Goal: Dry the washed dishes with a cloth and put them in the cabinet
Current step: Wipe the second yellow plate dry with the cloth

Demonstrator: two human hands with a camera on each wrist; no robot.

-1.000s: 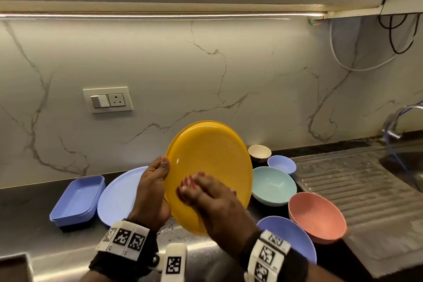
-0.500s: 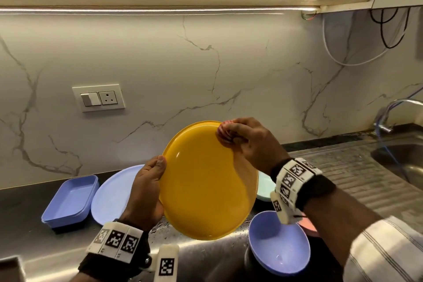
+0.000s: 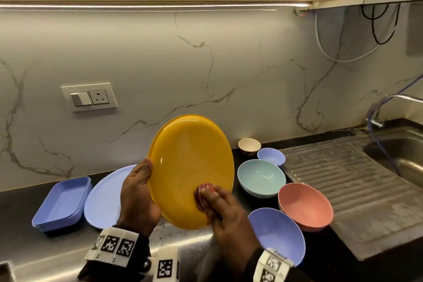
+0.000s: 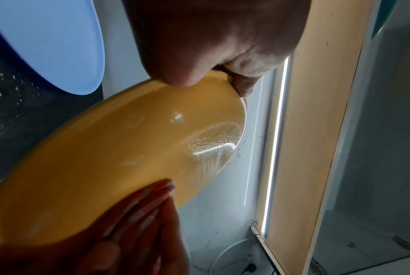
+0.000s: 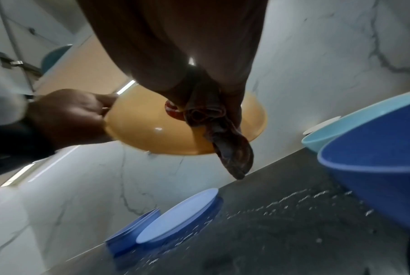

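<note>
A yellow plate (image 3: 190, 167) stands tilted on edge above the counter. My left hand (image 3: 137, 192) grips its left rim, thumb on the near face (image 4: 182, 78). My right hand (image 3: 219, 210) holds a bunched red-and-white cloth (image 3: 203, 192) and presses it against the plate's lower right face. In the right wrist view the cloth (image 5: 222, 134) hangs from my fingers in front of the yellow plate (image 5: 152, 134). The left wrist view shows the plate (image 4: 119, 158) with a wet streaked patch near its far rim and the blurred cloth (image 4: 138, 214) on it.
On the wet dark counter (image 3: 23, 247) lie a lilac plate (image 3: 103, 197) and a lilac rectangular tray (image 3: 61, 204) at the left. Right of the yellow plate stand a teal bowl (image 3: 261, 176), pink bowl (image 3: 304, 206), large lilac bowl (image 3: 277, 233), small lilac bowl (image 3: 271, 155) and cream cup (image 3: 249, 145). A steel drainboard (image 3: 357, 190) and sink are at the right.
My right hand with the cloth swept from the plate's lower part up to its top rim, then back down to the lower right. The left hand kept hold of the plate.
</note>
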